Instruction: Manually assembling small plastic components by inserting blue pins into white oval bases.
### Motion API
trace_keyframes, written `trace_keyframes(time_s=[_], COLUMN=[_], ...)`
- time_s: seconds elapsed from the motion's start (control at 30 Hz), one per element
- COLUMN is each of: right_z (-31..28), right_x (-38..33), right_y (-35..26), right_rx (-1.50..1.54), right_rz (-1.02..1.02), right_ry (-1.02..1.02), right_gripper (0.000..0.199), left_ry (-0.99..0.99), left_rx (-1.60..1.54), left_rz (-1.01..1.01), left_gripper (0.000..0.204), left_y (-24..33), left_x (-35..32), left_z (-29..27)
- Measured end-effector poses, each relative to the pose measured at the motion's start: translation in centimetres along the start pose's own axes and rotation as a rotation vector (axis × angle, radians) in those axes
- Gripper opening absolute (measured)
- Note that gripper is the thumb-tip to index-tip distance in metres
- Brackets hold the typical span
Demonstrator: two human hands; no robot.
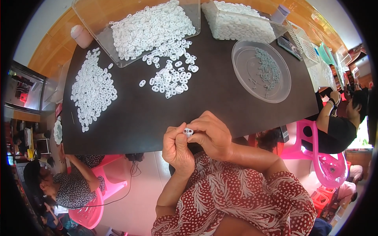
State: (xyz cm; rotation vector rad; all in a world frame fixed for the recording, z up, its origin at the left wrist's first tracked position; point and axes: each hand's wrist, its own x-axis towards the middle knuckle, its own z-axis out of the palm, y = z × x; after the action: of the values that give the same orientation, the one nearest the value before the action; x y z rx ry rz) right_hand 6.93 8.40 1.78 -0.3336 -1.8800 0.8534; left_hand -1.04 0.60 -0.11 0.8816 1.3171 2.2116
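Observation:
Near the front edge of the dark table, my left hand (176, 152) and my right hand (212, 135) meet at the fingertips. Between them they pinch a small white oval plastic piece with two holes (188, 132). Whether another small part is in my fingers cannot be made out. Beyond my hands lies a loose group of similar white oval pieces (170, 82). A larger heap of white pieces (93, 90) spreads over the left of the table. On the right, a round clear tray (246, 88) holds many thin grey-green pieces (268, 69), too small to name.
Two clear bins stand at the back: a tipped bin (123, 63) spilling white pieces and a full bin (244, 23). A phone (289, 48) lies by a white perforated basket (304, 42). Two bottles stand behind. One person (75, 181) sits left, another (338, 126) right.

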Motion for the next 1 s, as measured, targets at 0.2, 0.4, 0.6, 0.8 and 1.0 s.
trace_keyframes(time_s=[0.2,0.4,0.6,0.8,1.0], right_z=[0.1,0.2,0.4,1.0,1.1], right_x=[-0.1,0.1,0.1,-0.2,-0.3], right_y=[-0.2,-0.6,-0.8,-1.1,-0.8], right_rx=[-0.028,-0.007,-0.023,-0.009,-0.005], right_rz=[0.025,0.074,-0.011,-0.015,-0.089], right_ry=[-0.034,-0.018,-0.021,0.032,0.008], right_gripper=[0.033,0.035,0.035,0.031,0.028], left_ry=[0.046,0.029,0.035,0.048,0.055], left_rx=[0.026,0.068,0.052,-0.018,0.027], left_rz=[0.000,0.001,0.026,0.029,0.077], left_gripper=[0.020,0.018,0.021,0.025,0.026], left_y=[0.4,1.2,1.3,1.2,0.8], left_x=[0.0,0.5,0.3,-0.4,-0.8], left_z=[0.4,0.3,0.2,0.5,0.5])
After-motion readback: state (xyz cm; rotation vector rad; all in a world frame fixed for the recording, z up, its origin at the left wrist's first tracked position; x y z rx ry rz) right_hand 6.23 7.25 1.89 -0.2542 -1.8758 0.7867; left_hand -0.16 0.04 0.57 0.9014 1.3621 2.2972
